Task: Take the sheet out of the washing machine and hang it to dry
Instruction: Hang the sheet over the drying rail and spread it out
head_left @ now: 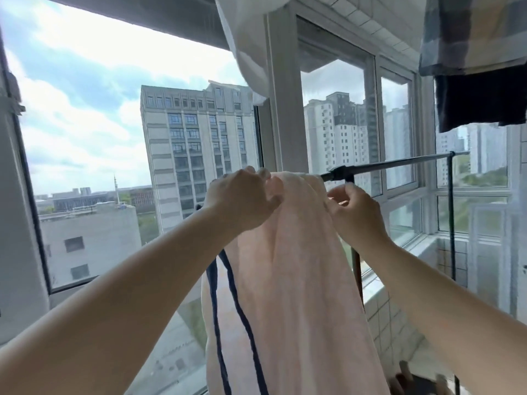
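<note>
Sheet (288, 266) draped over drying rack rail (399, 163), bunched at top, hung long on near side. Left hand (242, 198) and right hand (353, 206) both clutched its top fold. Risk: uneven drape, damp weight could've slid it off rail; bunching meant slow drying.

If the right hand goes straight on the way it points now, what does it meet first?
The right hand, which pinches the pink sheet, points up and forward. Most likely it would first meet the dark rail of the drying rack, near its black joint. Depth is unclear, so it might pass just beneath.
</note>
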